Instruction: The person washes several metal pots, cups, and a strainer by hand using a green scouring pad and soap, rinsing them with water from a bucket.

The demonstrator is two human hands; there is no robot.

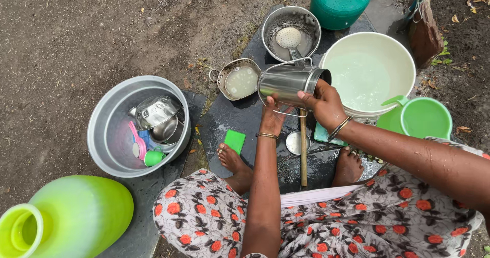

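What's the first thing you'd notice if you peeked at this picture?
In the middle, the left hand and right hand hold a shiny steel jug on its side, over the wet dark slab. Right of it sits a big cream tub of water. At the left, a grey basin holds steel dishes.

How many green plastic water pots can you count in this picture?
2: a dark green pot at the top edge, and a light green pot lying bottom left. Others may sit outside the frame.

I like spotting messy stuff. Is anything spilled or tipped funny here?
Nothing looks spilled by accident. The steel jug lies sideways, but both hands, left and right, hold it that way beside the white tub. The dark slab is wet.
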